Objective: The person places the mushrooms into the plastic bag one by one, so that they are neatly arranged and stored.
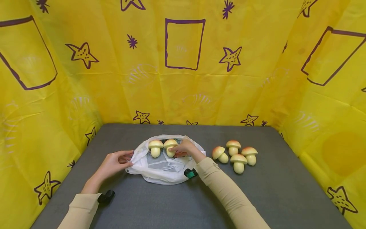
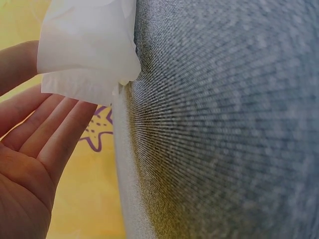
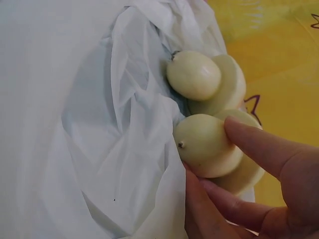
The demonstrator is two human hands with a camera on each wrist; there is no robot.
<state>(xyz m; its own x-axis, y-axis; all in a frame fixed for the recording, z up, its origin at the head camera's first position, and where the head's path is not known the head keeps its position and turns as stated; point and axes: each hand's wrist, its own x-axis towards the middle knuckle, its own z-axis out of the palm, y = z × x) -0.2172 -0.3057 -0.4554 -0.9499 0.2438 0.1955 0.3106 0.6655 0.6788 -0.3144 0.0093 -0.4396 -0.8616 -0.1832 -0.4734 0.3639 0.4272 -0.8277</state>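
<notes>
A white plastic bag (image 1: pixel 163 179) lies on the table with its mouth spread wide. Two toy mushrooms with yellow-red caps are in its mouth, side by side, the left mushroom (image 1: pixel 155 149) beside the right mushroom (image 1: pixel 170 144). My right hand (image 1: pixel 187 148) reaches over the bag and pinches the right mushroom between thumb and fingers; the right wrist view shows the thumb on its pale stem (image 3: pixel 204 144). At the bag's left edge, my left hand (image 1: pixel 114 163) holds the rim, with plastic (image 2: pixel 89 45) between thumb and fingers.
Several more toy mushrooms (image 1: pixel 238 163) stand in a cluster on the grey table (image 1: pixel 160 206), right of the bag. Yellow patterned cloth (image 1: pixel 183 95) encloses the table at the back and both sides.
</notes>
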